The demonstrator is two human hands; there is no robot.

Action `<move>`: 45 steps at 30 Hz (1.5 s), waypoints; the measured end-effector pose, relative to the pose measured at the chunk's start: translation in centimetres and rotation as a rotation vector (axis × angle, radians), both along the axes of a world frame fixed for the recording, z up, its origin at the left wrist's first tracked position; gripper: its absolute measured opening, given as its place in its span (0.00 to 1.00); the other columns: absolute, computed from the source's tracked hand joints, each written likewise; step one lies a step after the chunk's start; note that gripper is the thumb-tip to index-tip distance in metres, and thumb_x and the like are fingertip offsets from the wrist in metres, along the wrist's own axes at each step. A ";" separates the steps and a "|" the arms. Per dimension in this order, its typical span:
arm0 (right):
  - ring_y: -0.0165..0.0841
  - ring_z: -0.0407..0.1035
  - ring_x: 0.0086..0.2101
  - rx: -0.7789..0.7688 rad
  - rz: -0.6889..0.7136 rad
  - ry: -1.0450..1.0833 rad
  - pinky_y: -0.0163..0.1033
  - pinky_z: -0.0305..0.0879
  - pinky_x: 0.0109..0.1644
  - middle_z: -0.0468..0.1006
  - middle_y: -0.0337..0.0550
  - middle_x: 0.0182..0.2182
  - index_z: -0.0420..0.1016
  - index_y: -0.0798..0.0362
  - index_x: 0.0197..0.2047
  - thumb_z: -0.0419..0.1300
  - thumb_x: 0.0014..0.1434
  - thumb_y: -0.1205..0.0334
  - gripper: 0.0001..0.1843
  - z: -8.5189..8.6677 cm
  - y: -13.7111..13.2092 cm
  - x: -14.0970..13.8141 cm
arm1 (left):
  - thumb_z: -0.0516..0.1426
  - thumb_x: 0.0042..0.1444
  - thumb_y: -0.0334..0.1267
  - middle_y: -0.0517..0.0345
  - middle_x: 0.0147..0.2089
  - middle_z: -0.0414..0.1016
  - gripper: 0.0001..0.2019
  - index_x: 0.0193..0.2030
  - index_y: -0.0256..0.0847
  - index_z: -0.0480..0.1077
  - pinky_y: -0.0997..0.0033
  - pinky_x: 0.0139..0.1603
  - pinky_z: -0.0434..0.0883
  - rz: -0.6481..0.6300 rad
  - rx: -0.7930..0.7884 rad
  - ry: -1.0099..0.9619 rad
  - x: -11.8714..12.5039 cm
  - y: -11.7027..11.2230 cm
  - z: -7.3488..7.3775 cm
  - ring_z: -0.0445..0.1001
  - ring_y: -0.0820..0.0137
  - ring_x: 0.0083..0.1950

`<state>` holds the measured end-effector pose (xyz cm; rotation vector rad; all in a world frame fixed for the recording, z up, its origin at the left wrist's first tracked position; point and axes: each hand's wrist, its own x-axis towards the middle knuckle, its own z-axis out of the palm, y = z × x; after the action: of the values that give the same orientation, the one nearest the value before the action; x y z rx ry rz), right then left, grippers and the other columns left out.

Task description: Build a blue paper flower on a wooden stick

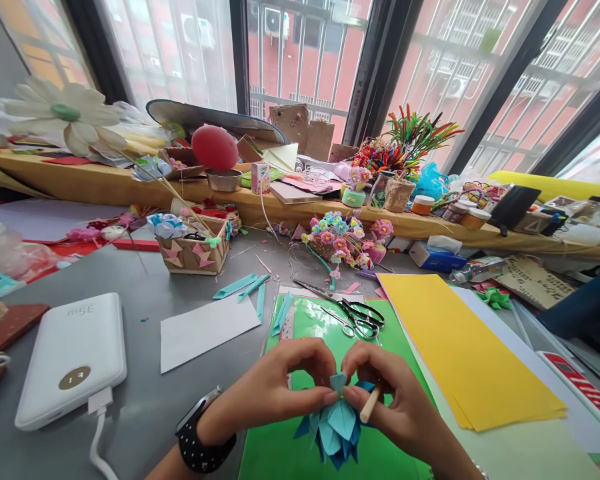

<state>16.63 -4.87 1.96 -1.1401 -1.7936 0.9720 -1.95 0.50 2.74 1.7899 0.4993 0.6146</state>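
Note:
My left hand [275, 387] and my right hand [395, 400] meet low in the middle, over a green sheet [305, 453]. Both pinch a blue folded-paper flower [336, 427] between thumb and fingertips at its top petal. My right hand also grips a thin wooden stick [369, 405] against the flower. A black watch sits on my left wrist. Black-handled scissors [353, 313] lie just beyond my hands on the green sheet.
A white power bank [70, 357] with a cable lies at the left. Yellow paper [460, 347] spreads at the right. A white sheet [205, 330], blue paper strips [245, 288], a cardboard box [195, 250] and a paper-flower bouquet [343, 237] sit farther back. The window ledge is crowded with craft supplies.

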 end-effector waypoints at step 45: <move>0.26 0.56 0.23 0.090 -0.096 0.085 0.32 0.52 0.23 0.65 0.37 0.25 0.64 0.52 0.31 0.56 0.54 0.62 0.04 -0.3 -0.1 -0.4 | 0.55 0.53 0.35 0.59 0.30 0.67 0.04 0.31 0.36 0.66 0.75 0.34 0.67 0.098 0.017 -0.029 0.4 -0.8 0.5 0.67 0.74 0.32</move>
<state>16.20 -4.98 1.62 -1.1025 -1.6827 0.8625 -1.56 -0.25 3.21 1.7778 0.5659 0.7130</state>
